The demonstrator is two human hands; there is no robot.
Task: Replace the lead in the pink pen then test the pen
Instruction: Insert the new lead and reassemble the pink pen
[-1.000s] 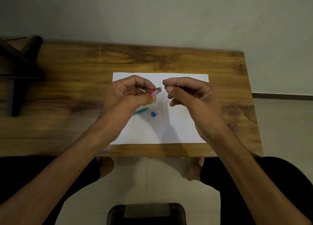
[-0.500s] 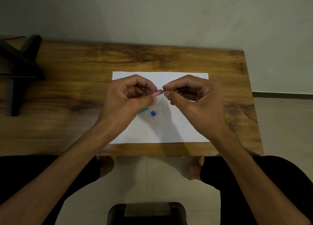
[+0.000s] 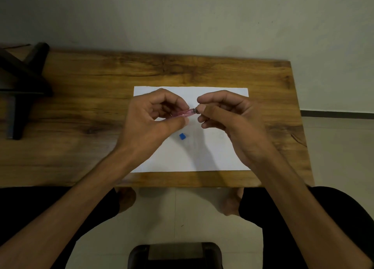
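1. While the left hand [image 3: 153,119] sits at about nine o'clock of the white paper [image 3: 202,157], its fingers and thumb are curled round the pink pen [image 3: 183,113], held level above the sheet with its metal end pointing to three o'clock.
2. Judging by its look, the pen is light, stiff, clear plastic, likely slick; the barrel's middle seems the safest hold, since a thin lead would snap under any sideways load.
3. A small blue piece [image 3: 182,136] lies on the paper at six o'clock of the pen, apart from both hands.
4. At three o'clock the right hand [image 3: 228,117] has thumb and forefinger pinched at the pen's metal end; whether a lead sits between them is too small to tell.
5. The paper lies on a wooden table [image 3: 81,106] with a dark stand [image 3: 22,82] at its nine o'clock edge.
6. Beyond, a plain wall [image 3: 182,15] at twelve o'clock; pale floor tiles [image 3: 334,147] at three.
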